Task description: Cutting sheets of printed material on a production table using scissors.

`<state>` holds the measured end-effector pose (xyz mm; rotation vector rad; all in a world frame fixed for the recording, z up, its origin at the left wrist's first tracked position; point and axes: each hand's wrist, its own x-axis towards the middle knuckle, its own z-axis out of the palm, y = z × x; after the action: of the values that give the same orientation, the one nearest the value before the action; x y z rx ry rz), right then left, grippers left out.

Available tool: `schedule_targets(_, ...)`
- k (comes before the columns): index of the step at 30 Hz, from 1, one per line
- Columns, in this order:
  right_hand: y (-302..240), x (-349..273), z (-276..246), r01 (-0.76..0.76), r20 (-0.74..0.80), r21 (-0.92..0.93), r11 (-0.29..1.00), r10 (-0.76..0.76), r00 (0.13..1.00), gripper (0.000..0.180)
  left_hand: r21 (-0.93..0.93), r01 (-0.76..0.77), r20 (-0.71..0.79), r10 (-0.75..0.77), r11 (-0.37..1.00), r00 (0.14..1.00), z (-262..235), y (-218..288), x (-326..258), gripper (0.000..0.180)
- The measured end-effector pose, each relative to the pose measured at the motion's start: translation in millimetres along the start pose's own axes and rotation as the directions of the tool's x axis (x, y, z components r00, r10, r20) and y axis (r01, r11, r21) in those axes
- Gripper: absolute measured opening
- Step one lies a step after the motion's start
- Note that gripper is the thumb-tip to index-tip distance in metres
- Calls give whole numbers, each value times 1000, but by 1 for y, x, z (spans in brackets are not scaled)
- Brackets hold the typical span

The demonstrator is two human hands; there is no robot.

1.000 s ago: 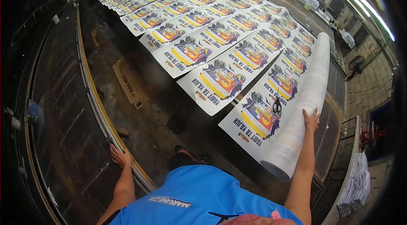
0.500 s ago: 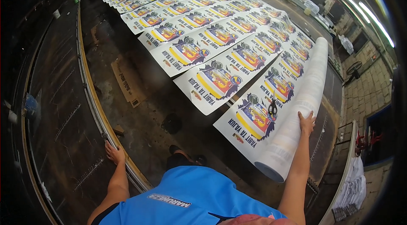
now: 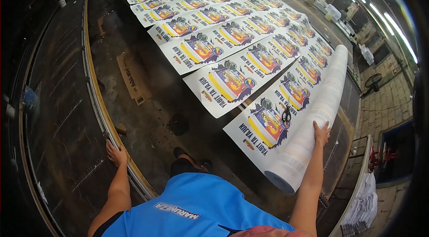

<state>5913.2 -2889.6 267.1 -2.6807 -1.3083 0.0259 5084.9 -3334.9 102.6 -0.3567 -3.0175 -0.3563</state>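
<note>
Print workshop (probably): long printed sheets (image 3: pixel 232 80)

Scissors (image 3: pixel 286 114) on printed sheet (image 3: pixel 263 125), left of roll (image 3: pixel 313 121); cardboard (image 3: pixel 133 78) further left.

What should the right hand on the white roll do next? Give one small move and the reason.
Probably lift the scissors off the printed sheet first. The right hand rests flat on the white roll, and the scissors lie on the sheet right beside it, where moving the roll could catch them. The left hand braces on the table rail.
</note>
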Motion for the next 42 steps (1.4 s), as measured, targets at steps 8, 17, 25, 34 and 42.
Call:
schedule_targets(8, -3, -3, -4, -8, 8, 5, 1000, 8, 1000, 106, 23, -21, -36, 21, 1000, 999, 8, -5, 3, 71)
schedule_targets(17, 1, -1, 0, -4, 10, 8, 1000, 4, 1000, 106, 18, -32, -59, 33, 999, 998, 12, -8, 2, 72)
schedule_targets(25, 0, -1, -1, -4, 4, 9, 1000, 4, 1000, 105, 4, -6, -41, 6, 1000, 999, 9, -6, 0, 74)
schedule_targets(34, 0, -2, -1, -7, 6, 0, 1000, 7, 1000, 106, -1, -13, -29, 13, 1000, 1000, 6, -4, -1, 73)
schedule_targets(42, 1, -2, -1, -3, -7, 13, 1000, 3, 1000, 105, 8, -9, -26, 9, 1000, 1000, 4, 1, -2, 73)
